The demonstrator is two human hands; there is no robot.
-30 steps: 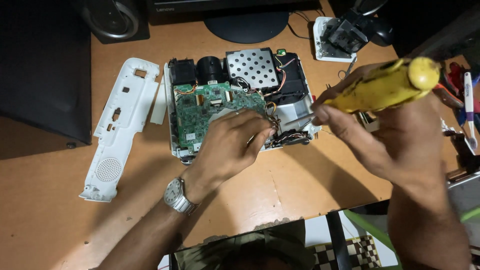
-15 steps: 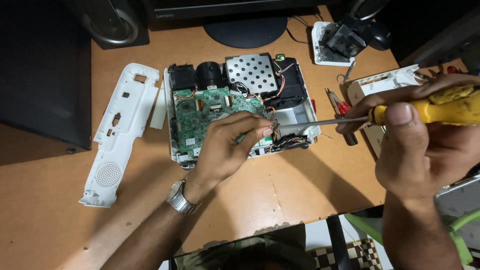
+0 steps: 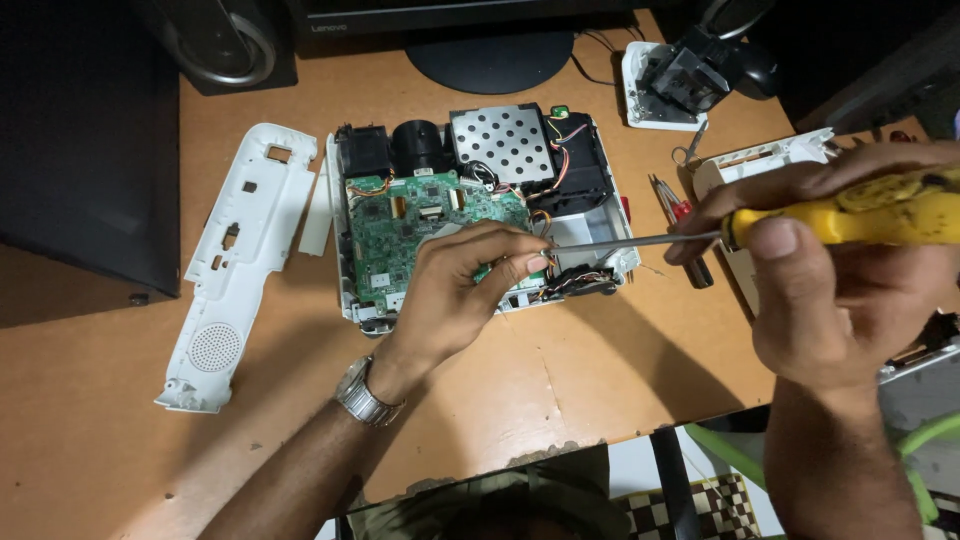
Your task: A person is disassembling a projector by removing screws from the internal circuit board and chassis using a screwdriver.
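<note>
Far left on the wooden desk [image 3: 120, 470]: a long white plastic cover [image 3: 235, 265] lying flat, round speaker grille at its near end, just beside the opened white device [image 3: 480, 215]. Inside the device, left to right: two black fan housings at the back, a green circuit board [image 3: 400, 235] in front of them, a perforated metal plate [image 3: 503, 143], coloured wires bunched at the right edge.

Resting on the circuit board's near right part: the left hand [image 3: 455, 300], metal watch [image 3: 366, 396] on the wrist, fingers curled and drawn together, fingertips [image 3: 530, 264] meeting the tip of the screwdriver [image 3: 830, 218]. Perhaps pinching a small screw there, too small to tell.

Reaching in from the right: the screwdriver's steel shaft, nearly level, crossing the device's white right wall. Wrapped around its yellow handle: the right hand [image 3: 840, 290], closed firmly, thumb laid along the near side.

Under the shaft, on the desk: a small red-handled tool [image 3: 672, 205]. Behind it: a white base with a black lens block [image 3: 690, 75]. Partly hidden behind the right hand: another white casing piece [image 3: 765, 158].
</note>
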